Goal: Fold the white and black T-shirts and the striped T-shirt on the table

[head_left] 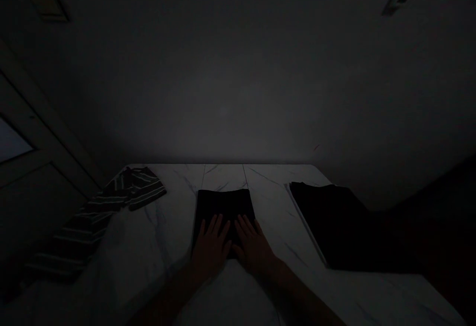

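Note:
A dark cloth folded into a neat rectangle (223, 203) lies flat near the middle of the table; the dim light hides what kind of garment it is. My left hand (211, 244) rests palm down on its lower left part, fingers spread and pointing away from me. Beside it, my right hand (254, 244) lies palm down on the lower right part, its fingers also stretched out. Both thumbs nearly meet at the cloth's near edge. Neither hand grips anything.
The white marbled table (167, 246) stands against a grey wall (238, 78). On its left side a dark striped garment (100, 207) hangs partly over the edge. Another dark cloth (345, 232) covers part of the right side. A door (40, 137) is at the far left.

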